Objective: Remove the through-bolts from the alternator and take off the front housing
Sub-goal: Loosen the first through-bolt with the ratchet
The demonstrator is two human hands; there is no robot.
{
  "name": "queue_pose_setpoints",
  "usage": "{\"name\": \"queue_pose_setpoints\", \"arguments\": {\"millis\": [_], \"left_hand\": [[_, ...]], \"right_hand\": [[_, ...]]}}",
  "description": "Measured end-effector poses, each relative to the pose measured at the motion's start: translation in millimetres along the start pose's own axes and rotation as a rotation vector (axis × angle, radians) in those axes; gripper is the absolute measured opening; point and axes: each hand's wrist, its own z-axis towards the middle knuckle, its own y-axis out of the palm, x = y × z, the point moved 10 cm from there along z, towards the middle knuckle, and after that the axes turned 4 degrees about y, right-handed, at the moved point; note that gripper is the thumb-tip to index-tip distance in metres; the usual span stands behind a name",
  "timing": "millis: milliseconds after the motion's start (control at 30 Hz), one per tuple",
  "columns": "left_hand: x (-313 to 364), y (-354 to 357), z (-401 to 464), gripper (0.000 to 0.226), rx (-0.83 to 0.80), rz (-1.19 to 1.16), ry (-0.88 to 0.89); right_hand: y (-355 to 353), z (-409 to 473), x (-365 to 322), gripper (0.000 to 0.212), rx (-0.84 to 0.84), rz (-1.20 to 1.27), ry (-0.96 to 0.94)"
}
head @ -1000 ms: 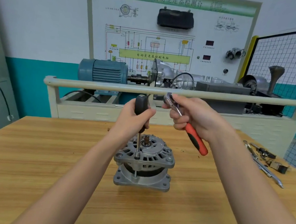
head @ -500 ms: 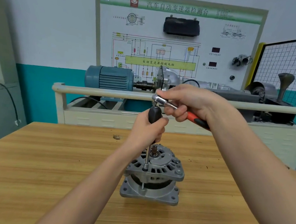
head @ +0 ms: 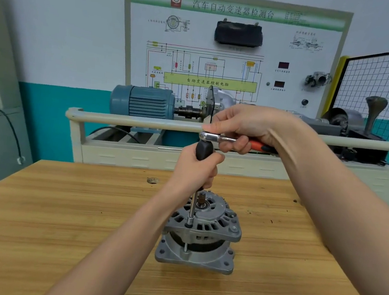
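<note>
Low in the middle of the frame, the alternator (head: 200, 234) is standing shaft-up on the wooden table (head: 61, 217), its finned front housing (head: 207, 223) sitting on top and its flanged rear housing resting on the wood. Just above it, the left hand (head: 194, 171) is wrapping its fingers tightly round the black handle (head: 203, 150) of an upright driver, whose thin steel shank (head: 192, 207) is running straight down to a socket seated on a through-bolt (head: 186, 246) at the housing's left edge; the bolt's bare length is showing in the gap between the two housings. A second bolt head is sitting at the housing's right lobe. At the centre of the frame, the right hand (head: 246, 128) is gripping a ratchet wrench (head: 216, 138) by its chrome neck, fingers curled closed round it, with the orange and black handle (head: 259, 146) poking out toward the right under the palm. The ratchet head is lying right at the top of the black handle; whether it is engaged there cannot be told. Across the upper half of the frame, a training bench with a blue motor (head: 143, 102) and a wiring-diagram board (head: 232, 52) is standing behind the table.
</note>
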Motion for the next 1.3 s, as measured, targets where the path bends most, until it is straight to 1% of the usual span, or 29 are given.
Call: {"name": "queue_pose_setpoints", "arguments": {"millis": [67, 133, 167, 233, 300, 333, 367, 400, 433, 467, 500, 533, 567, 600, 633, 667, 700, 733, 800, 833, 867, 900, 967, 1000, 1033, 1100, 1167, 1233, 1300], "left_hand": [[-0.4, -0.6, 0.7, 0.031, 0.01, -0.008, 0.005], [-1.9, -3.0, 0.7, 0.03, 0.023, -0.013, -0.004], [-2.6, -5.1, 1.3, 0.031, 0.031, -0.016, -0.008], [-3.6, -9.7, 2.1, 0.033, 0.057, -0.019, -0.01], [-4.3, -15.2, 2.7, 0.033, 0.092, -0.013, -0.004], [-4.9, -18.4, 2.9, 0.032, 0.112, -0.015, -0.001], [-5.5, -21.8, 2.8, 0.032, 0.133, -0.02, 0.004], [-5.9, -25.2, 2.5, 0.031, 0.152, -0.027, 0.008], [-6.0, -28.2, 2.5, 0.031, 0.171, -0.034, 0.012], [-5.8, -31.1, 2.5, 0.029, 0.19, -0.037, 0.016], [-5.4, -34.5, 2.4, 0.028, 0.214, -0.035, 0.019], [-5.3, -37.7, 2.1, 0.026, 0.238, -0.034, 0.021], [-5.4, -39.7, 1.5, 0.026, 0.251, -0.039, 0.019], [-5.6, -39.9, 0.9, 0.027, 0.249, -0.052, 0.015], [-5.9, -39.1, 0.6, 0.028, 0.238, -0.067, 0.011], [-6.1, -38.9, 0.4, 0.029, 0.231, -0.075, 0.009], [-6.1, -39.4, 0.6, 0.029, 0.234, -0.072, 0.009], [-6.7, -39.9, 0.9, 0.029, 0.243, -0.063, 0.008], [-7.2, -40.3, 1.6, 0.03, 0.27, -0.051, 0.011], [-7.3, -40.5, 1.7, 0.03, 0.284, -0.048, 0.016], [-7.6, -40.7, 1.9, 0.03, 0.298, -0.046, 0.021], [-7.9, -41.3, 2.0, 0.03, 0.31, -0.042, 0.024], [-8.2, -43.2, 1.8, 0.032, 0.339, -0.026, 0.04], [-6.8, -44.4, 1.0, 0.033, 0.362, -0.01, 0.055], [-5.4, -45.9, 0.6, 0.034, 0.388, 0.01, 0.073], [-0.1, -46.3, -1.6, 0.034, 0.43, 0.056, 0.127], [8.5, -38.6, -4.7, 0.029, 0.406, 0.066, 0.19], [9.4, -30.4, -4.5, 0.029, 0.343, 0.03, 0.193], [4.9, -31.0, -1.6, 0.027, 0.305, 0.063, 0.143]], "right_hand": [[-1.4, 1.8, 0.0, 0.026, 0.012, -0.003, -0.013], [-3.1, 1.1, -3.5, 0.027, 0.079, -0.073, -0.041], [-5.6, -0.9, -7.1, 0.028, 0.145, -0.124, -0.066], [-15.5, -9.6, -17.7, 0.032, 0.34, -0.196, -0.155], [-30.9, -33.4, -31.4, 0.024, 0.617, -0.171, -0.331], [-37.1, -54.1, -36.6, 0.018, 0.766, -0.101, -0.455], [-38.1, -77.4, -38.5, 0.015, 0.877, 0.005, -0.591], [-31.8, -97.9, -38.2, 0.014, 0.918, 0.118, -0.731], [-17.4, -112.2, -36.7, 0.015, 0.889, 0.172, -0.846], [2.9, -118.7, -33.8, 0.016, 0.814, 0.155, -0.912], [25.3, -115.8, -26.9, 0.018, 0.721, 0.101, -0.9], [44.9, -103.0, -14.2, 0.019, 0.62, 0.038, -0.795], [57.3, -84.9, 4.7, 0.019, 0.532, -0.024, -0.62], [60.5, -68.5, 27.6, 0.019, 0.485, -0.013, -0.434], [56.0, -57.1, 49.7, 0.03, 0.477, 0.068, -0.279], [46.3, -51.4, 64.7, 0.047, 0.506, 0.22, -0.218], [31.6, -49.1, 72.3, 0.059, 0.571, 0.42, -0.251], [17.5, -49.9, 70.6, 0.06, 0.624, 0.631, -0.368], [-1.1, -52.7, 52.4, 0.042, 0.593, 1.01, -0.675], [-6.4, -52.3, 45.1, 0.028, 0.566, 1.137, -0.779], [-9.3, -51.7, 39.0, 0.014, 0.546, 1.23, -0.842], [-10.4, -51.7, 31.5, 0.012, 0.524, 1.295, -0.882], [-8.4, -53.1, 16.6, 0.035, 0.523, 1.303, -0.94], [-4.2, -57.0, 8.2, 0.04, 0.544, 1.259, -0.975], [2.0, -62.7, 1.1, 0.04, 0.588, 1.183, -1.02], [18.2, -79.4, -10.3, 0.037, 0.735, 0.947, -1.133], [33.9, -93.5, -18.9, 0.035, 0.821, 0.787, -1.223], [37.1, -100.3, -20.2, 0.036, 0.851, 0.747, -1.257], [26.9, -101.3, -17.1, 0.038, 0.824, 0.802, -1.252]]}}
